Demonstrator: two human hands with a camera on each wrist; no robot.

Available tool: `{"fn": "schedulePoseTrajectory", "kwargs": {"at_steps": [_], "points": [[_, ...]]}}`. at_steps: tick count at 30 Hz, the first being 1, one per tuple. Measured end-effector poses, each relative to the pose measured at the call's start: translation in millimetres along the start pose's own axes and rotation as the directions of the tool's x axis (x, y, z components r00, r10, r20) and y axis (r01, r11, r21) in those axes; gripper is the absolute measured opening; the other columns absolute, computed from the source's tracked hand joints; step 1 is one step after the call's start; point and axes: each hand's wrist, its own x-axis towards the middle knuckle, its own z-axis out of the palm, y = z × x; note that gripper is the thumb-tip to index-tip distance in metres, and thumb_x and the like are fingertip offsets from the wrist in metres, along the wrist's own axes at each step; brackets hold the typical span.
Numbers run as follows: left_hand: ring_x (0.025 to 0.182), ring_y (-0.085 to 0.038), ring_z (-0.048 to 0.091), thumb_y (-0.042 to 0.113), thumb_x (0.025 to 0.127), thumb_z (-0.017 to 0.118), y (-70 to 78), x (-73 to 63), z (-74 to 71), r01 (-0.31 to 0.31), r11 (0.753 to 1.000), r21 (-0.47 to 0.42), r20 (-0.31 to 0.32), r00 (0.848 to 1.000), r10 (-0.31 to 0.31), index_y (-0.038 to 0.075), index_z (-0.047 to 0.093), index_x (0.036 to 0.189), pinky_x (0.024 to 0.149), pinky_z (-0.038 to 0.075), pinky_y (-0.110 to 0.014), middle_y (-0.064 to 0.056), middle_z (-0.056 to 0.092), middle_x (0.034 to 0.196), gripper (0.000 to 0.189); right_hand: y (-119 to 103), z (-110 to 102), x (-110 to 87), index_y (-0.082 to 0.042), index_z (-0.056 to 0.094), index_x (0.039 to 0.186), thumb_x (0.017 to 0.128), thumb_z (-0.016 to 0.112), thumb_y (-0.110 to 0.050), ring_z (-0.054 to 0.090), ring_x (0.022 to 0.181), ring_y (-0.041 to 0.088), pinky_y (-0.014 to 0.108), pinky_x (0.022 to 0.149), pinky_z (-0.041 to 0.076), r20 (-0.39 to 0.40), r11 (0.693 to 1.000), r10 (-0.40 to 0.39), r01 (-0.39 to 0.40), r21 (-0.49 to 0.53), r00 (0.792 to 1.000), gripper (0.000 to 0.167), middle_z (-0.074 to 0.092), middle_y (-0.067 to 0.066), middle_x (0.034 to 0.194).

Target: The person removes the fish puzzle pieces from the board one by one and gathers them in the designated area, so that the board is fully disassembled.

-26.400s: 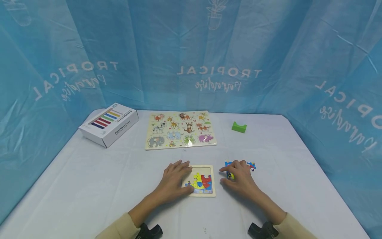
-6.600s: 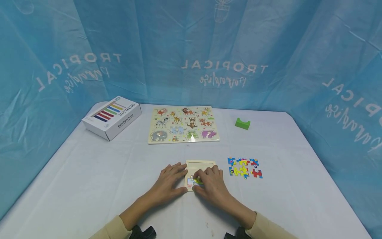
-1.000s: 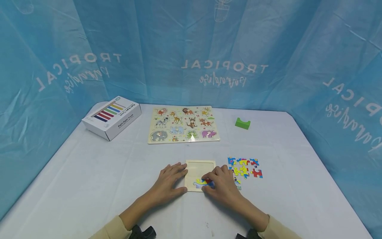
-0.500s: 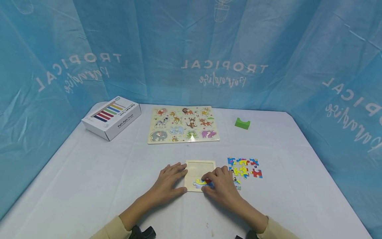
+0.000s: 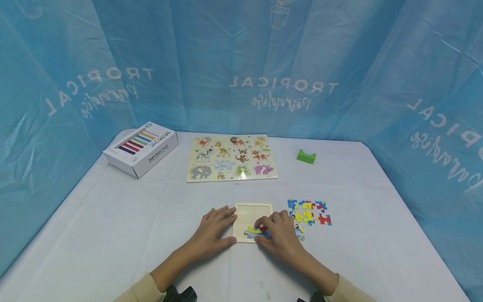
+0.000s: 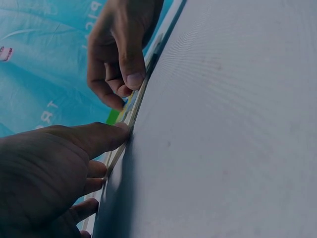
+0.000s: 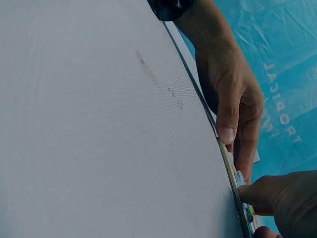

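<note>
A small wooden puzzle tray (image 5: pixel 240 218) lies in front of me, its upper part bare. Jigsaw pieces (image 5: pixel 250 231) in yellow, red and blue sit joined along its lower right. My left hand (image 5: pixel 213 230) rests at the tray's left edge, fingers spread and thumb at the lower corner; the left wrist view shows that thumb (image 6: pixel 106 138) against the rim. With curled index finger and thumb, my right hand (image 5: pixel 281 235) pinches a jigsaw piece at the tray's lower right, mostly hidden by the fingers. In the right wrist view its fingertips (image 7: pixel 247 192) meet the pieces.
Loose jigsaw pieces (image 5: pixel 308 214) lie right of the tray, some partly behind my right hand. An animal peg puzzle board (image 5: pixel 232 157) lies behind, with a white box (image 5: pixel 141 149) at back left and a green notched block (image 5: pixel 306 156) at back right. A blue curtain (image 5: pixel 241 63) surrounds the table.
Earlier the tray held more pieces; several now lie to its right, and one with a pale lower edge has joined them since 6.6 s ago. Over the last second both hands barely move.
</note>
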Motion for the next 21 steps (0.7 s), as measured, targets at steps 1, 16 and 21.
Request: {"fn": "schedulePoseTrajectory", "kwargs": {"at_steps": [1,16,21], "points": [[0.139,-0.033,0.034,0.026,0.08,0.071,0.0,0.0,0.0,0.0,1.0,0.001,0.0,1.0,0.0,0.003,0.055,0.13,0.112,0.021,-0.059,-0.009,0.047,0.144,0.057,0.1,-0.1,0.0,-0.026,0.065,0.097,0.072,0.079,-0.026,0.035,0.086,0.015,0.034,0.08,0.03,0.003,1.0,0.002,-0.002,-0.002,1.0,0.029,0.052,-0.005,0.083],[0.139,-0.032,0.034,0.027,0.08,0.071,-0.2,0.7,0.1,0.006,1.0,0.014,0.007,1.0,-0.006,0.004,0.055,0.13,0.112,0.022,-0.058,-0.009,0.046,0.144,0.057,4.1,1.3,0.2,-0.027,0.072,0.097,0.071,0.08,-0.029,0.035,0.085,0.012,0.033,0.08,0.03,-0.028,0.999,-0.036,0.036,-0.004,0.999,0.027,0.052,-0.007,0.085],[0.139,-0.032,0.034,0.027,0.08,0.071,-0.1,0.7,0.0,0.007,1.0,0.012,0.006,1.0,-0.007,0.004,0.055,0.13,0.112,0.022,-0.058,-0.009,0.047,0.144,0.057,4.9,3.2,-0.2,-0.026,0.072,0.094,0.071,0.079,-0.028,0.034,0.084,0.012,0.033,0.079,0.03,-0.052,0.999,-0.045,0.046,0.001,0.998,0.024,0.051,-0.008,0.084]]}}
